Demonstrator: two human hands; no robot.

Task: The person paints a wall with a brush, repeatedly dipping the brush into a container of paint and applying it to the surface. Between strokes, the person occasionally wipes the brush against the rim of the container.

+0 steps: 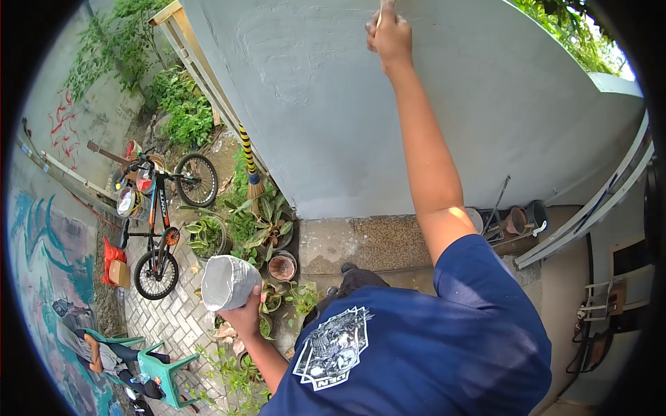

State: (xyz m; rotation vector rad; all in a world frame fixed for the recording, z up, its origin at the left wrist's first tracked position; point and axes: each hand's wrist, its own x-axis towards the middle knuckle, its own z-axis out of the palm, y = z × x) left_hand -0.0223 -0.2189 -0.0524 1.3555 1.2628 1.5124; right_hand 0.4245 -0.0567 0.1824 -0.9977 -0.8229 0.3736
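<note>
My left hand (243, 314) grips a round container of grey paint (229, 283) from below and the side. Paint coats its inside and rim, and the container is held out over the plants. High up in front of me, my right hand (392, 40) is closed around the pale handle of a paintbrush (380, 12). The brush's far end is cut off by the top of the view. Behind that hand is the grey wall (326, 118), smooth in places and rough with ridges at its upper left.
Potted plants (206, 237) stand below on the left, with a broom (254, 186) against the wall's edge. A bicycle (159, 215) is parked on the paving. Farther left, a person (97, 347) sits near a green chair (163, 371). Flowerpots (515, 220) stand at right.
</note>
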